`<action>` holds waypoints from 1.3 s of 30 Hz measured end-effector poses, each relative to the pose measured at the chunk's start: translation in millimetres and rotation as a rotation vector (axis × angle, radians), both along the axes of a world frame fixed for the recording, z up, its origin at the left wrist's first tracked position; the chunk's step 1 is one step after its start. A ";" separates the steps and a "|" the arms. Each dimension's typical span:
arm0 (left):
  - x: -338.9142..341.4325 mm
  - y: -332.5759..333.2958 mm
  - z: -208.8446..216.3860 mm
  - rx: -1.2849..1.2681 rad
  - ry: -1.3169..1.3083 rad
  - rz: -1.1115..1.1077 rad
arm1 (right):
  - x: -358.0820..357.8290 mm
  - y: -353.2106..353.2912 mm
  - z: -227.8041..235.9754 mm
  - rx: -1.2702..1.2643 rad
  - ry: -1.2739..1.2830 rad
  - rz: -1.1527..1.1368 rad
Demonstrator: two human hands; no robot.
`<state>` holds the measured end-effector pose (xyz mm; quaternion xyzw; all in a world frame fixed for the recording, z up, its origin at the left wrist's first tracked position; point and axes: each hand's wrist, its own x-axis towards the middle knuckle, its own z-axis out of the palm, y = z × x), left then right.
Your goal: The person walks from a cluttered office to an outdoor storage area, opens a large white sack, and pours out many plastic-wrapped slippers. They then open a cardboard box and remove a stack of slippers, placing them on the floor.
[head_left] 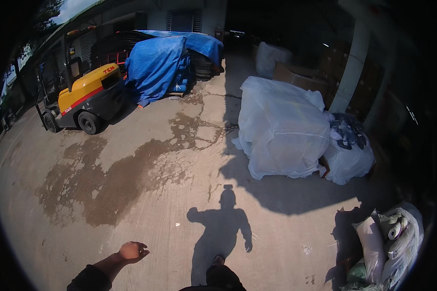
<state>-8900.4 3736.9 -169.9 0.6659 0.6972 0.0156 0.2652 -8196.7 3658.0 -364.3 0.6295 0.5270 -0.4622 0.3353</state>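
The left hand [132, 251] reaches in from the lower left out of a dark sleeve [90, 280], above the sunlit concrete ground [155, 269]. Its fingers [143, 246] are loosely curled; whether their tips meet cannot be told. The right hand is out of view, so the state of its fingers cannot be told either. A small pale scrap [177, 224] lies on the ground ahead and to the right of the left hand, beside the person's shadow [219, 225]. One shoe [219, 260] shows at the shadow's lower end. Farther off, a damp patch [116, 186] stains the ground, with a yellow and dark forklift [90, 97] beyond it, next to a pile under blue tarpaulin [155, 60]. To the right, a large load in whitish plastic wrap [284, 128] stands just beside a smaller wrapped bundle [347, 162]. Clear plastic bags with rolled material [392, 250] sit at the lower right.
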 end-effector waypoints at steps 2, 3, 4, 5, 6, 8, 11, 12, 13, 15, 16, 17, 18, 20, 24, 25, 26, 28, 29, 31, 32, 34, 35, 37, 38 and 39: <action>-9.8 150.4 35.7 0.219 0.196 -0.294 | 24.6 57.4 -34.5 -0.087 -0.109 -0.195; -15.6 222.0 40.8 0.204 0.320 -0.418 | 24.7 101.3 -48.4 -0.115 -0.136 -0.221; -17.5 274.4 34.6 0.093 0.341 -0.398 | 16.6 155.7 -58.4 -0.144 -0.150 -0.225; -24.0 327.4 22.3 0.070 0.354 -0.375 | -2.2 221.1 -63.7 -0.157 -0.146 -0.211; -33.4 386.6 5.3 0.144 0.361 -0.323 | -26.7 297.6 -62.6 -0.165 -0.147 -0.190; -43.0 446.1 -52.5 -0.028 0.191 -0.052 | -97.9 473.3 -40.6 -0.140 -0.103 -0.118; -72.4 492.2 -145.9 -0.571 0.291 -0.020 | -225.1 759.6 25.2 0.430 0.374 -0.638; -89.8 492.0 -173.1 -0.512 0.119 0.056 | -269.4 856.9 51.1 0.722 0.505 -0.427; -107.4 500.9 -201.0 -0.492 0.005 0.163 | -307.2 939.6 76.7 0.938 0.653 -0.310; -150.6 505.8 -235.5 -0.737 -0.050 0.556 | -377.2 1087.7 120.3 1.195 0.948 -0.162; -171.4 523.8 -247.5 -0.797 -0.052 0.654 | -405.6 1145.0 135.2 1.171 0.950 -0.191; -191.5 558.6 -256.6 -0.830 -0.047 0.715 | -429.5 1193.9 147.0 1.232 1.095 -0.187; -210.0 606.4 -260.4 -0.846 -0.029 0.728 | -446.4 1227.1 151.9 1.144 1.005 -0.253; -239.5 758.6 -251.1 -0.801 0.014 0.691 | -465.0 1278.4 151.6 1.200 1.037 -0.314; -234.5 1159.4 -175.7 -0.483 0.093 0.404 | -435.3 1329.1 115.7 0.744 0.754 -0.654; -221.6 1259.9 -147.4 -0.292 -0.003 0.407 | -416.3 1345.0 104.5 0.713 0.786 -0.800; -203.3 1351.7 -120.4 -0.048 -0.268 0.390 | -399.8 1367.9 93.6 0.761 0.713 -0.939; -172.1 1518.1 -71.4 0.267 -0.693 0.256 | -370.0 1432.2 75.7 0.894 0.445 -0.988; -157.0 1590.4 -54.9 0.298 -0.661 0.263 | -363.1 1476.3 70.4 0.891 0.438 -0.883; -132.3 1700.3 -45.6 0.395 -0.658 0.253 | -368.1 1580.6 69.0 0.843 0.212 -0.770; -126.8 1739.1 -53.5 0.423 -0.647 0.267 | -383.1 1639.4 73.2 0.817 0.282 -0.683; -126.6 1811.4 -80.5 0.449 -0.540 0.249 | -427.1 1766.2 97.3 0.770 0.500 -0.442; -137.3 1831.9 -99.1 0.306 -0.290 0.216 | -450.8 1830.4 115.9 0.793 0.691 -0.292; -173.8 1846.5 -138.6 -0.144 0.019 0.075 | -503.5 1960.4 156.7 0.804 0.873 -0.160; -204.8 1858.6 -154.8 -0.570 -0.172 0.229 | -527.1 2026.1 176.4 0.952 1.029 -0.080; -228.2 1852.6 -172.2 -0.773 -0.140 0.403 | -542.3 2090.8 194.5 1.046 1.126 0.021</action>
